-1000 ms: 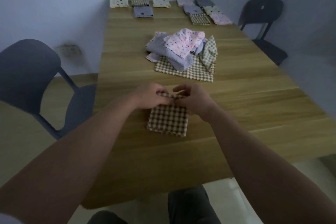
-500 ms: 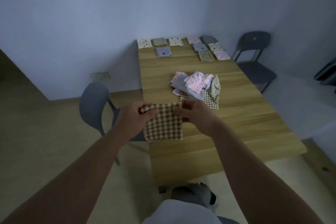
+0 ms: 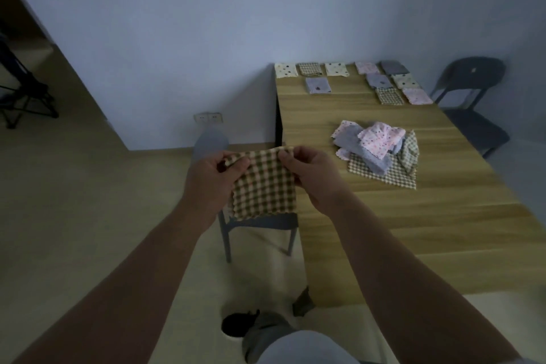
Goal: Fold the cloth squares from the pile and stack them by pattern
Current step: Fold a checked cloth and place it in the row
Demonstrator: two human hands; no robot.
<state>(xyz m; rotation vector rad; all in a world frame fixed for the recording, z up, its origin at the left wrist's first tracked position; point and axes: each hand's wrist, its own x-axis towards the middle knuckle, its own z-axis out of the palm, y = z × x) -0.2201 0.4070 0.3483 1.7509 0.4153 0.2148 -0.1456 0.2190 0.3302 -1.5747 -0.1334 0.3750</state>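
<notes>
Head view: the left hand's (image 3: 212, 177) fingers (image 3: 240, 164) and the right hand's (image 3: 313, 174) fingers (image 3: 288, 156) each pinch a top corner of the check cloth (image 3: 264, 189). It hangs flat between them in the air, off the table (image 3: 413, 230), just left of its long left edge. It looks folded down to a small square, though the layers cannot be counted.

Below the cloth stands a grey chair (image 3: 260, 223), tucked against that edge. To the right, near the middle of the table, lies the pile (image 3: 381, 151): pink spotted, grey and check pieces, loose and overlapping, on top of one opened check square. At the far end, next to the wall (image 3: 266, 23), about ten folded squares (image 3: 354, 77) lie in two rough rows, and two of them are check (image 3: 308, 69).

By this count the work seems a little past halfway. The held cloth needs placing with a check one, and the pile looks to hold roughly half a dozen more. Like patterns sit apart from each other in the far rows, so the stacking by pattern is not finished.

For room, bare wood shows between the pile and the near edge, and a strip runs along the left side up to the far rows. A carry along that strip would likely miss the pile. The far row sits tight to the wall, and a second chair (image 3: 469, 89) stands off the far right corner.
</notes>
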